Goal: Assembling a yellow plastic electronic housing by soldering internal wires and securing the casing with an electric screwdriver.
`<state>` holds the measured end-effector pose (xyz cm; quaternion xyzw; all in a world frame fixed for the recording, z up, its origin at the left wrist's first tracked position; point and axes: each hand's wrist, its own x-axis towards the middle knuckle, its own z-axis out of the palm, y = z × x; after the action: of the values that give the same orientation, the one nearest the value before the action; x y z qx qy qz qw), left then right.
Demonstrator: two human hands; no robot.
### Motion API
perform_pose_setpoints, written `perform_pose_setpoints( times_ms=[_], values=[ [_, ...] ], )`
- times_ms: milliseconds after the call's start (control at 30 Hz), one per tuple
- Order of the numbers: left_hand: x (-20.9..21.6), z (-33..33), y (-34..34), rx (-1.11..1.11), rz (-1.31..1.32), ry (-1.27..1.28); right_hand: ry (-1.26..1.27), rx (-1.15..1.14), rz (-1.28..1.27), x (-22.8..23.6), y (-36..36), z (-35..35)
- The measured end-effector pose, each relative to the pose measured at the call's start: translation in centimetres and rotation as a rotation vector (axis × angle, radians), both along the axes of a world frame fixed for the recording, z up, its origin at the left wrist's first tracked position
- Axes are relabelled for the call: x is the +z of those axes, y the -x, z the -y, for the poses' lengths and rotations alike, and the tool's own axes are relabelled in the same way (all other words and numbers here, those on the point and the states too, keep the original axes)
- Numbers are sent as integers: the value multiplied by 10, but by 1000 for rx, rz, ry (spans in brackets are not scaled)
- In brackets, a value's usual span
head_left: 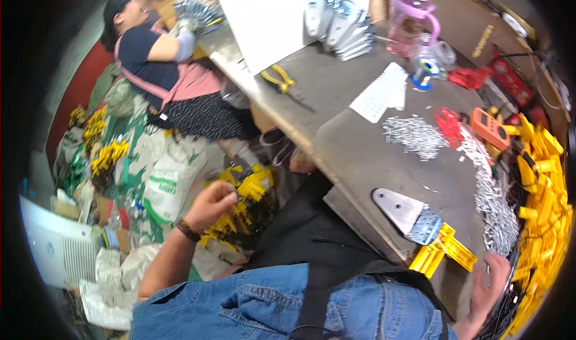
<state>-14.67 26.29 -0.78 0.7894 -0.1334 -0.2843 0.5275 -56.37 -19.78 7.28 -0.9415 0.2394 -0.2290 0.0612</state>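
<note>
My left hand (209, 209) is off the table's left edge, above a heap of yellow plastic parts with black pieces (252, 184). Its fingers are curled in, and whether anything is inside them is hidden. At the lower right, my right hand (489, 283) has its fingers apart and nothing visible in them. It is beside a large pile of yellow plastic parts (543, 202). Between the hands, a flat grey metal plate with holes (397, 209) lies on the table, its end at a bluish metal bracket (425, 227). Yellow plastic clips (441, 250) adjoin the bracket.
Small metal pins (414, 137) and more pins (497, 214) lie on the grey table (336, 142). Farther back are pliers (287, 87), stacked metal plates (339, 25), a solder spool (425, 73), an orange meter (489, 129) and a pink jug (410, 19). A co-worker (162, 64) sits at the far left.
</note>
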Motion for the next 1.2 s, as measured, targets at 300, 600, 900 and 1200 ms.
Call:
perform_pose_setpoints(
  times_ms=[300, 600, 900, 1200],
  values=[
    [65, 284, -66, -367, 682, 17, -43, 38, -59, -35, -59, -25],
    [5, 384, -144, -144, 840, -350, -78, -10, 163, -41, -62, -26],
    [109, 334, 22, -784, 1259, 404, 40, 77, 219, 25, -73, -18],
    [94, 327, 34, -903, 450, 811, -353, 123, 294, 32, -97, -29]
  ],
)
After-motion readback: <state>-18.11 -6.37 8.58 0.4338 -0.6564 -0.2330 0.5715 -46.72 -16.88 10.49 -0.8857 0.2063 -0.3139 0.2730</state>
